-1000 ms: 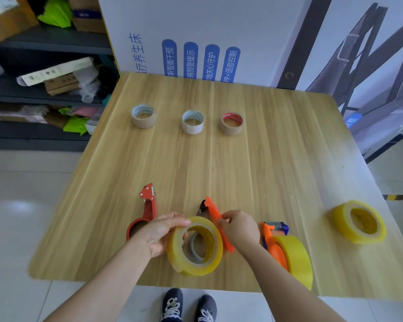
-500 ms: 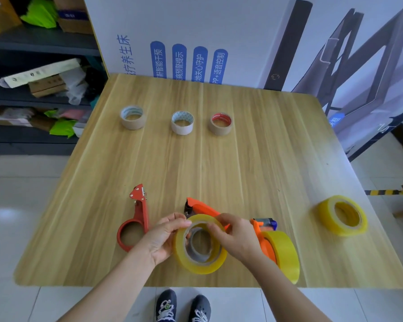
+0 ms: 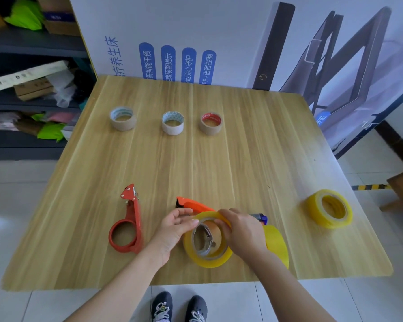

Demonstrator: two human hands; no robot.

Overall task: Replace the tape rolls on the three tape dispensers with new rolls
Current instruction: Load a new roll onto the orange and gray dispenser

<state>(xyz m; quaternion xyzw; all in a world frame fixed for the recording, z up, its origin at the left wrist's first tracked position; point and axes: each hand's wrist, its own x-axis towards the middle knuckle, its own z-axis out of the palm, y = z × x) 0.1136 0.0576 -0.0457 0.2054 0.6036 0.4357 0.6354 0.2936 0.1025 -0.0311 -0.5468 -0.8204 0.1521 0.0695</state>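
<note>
Yellow roll tipped flatter over orange dispenser, left hand and right hand grip pinching its rim

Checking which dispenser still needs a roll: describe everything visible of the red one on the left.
The red plastic-looking tape dispenser lies flat on the light wooden table, at the near left. Its round ring, nearest the person, holds no roll; wood shows through. A straight neck leads away to an angular cutter head with small pale studs. Only the table touches it.

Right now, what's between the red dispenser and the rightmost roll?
Head view: left hand, right hand holding a yellow roll on the orange dispenser, then a loaded dispenser.
</note>
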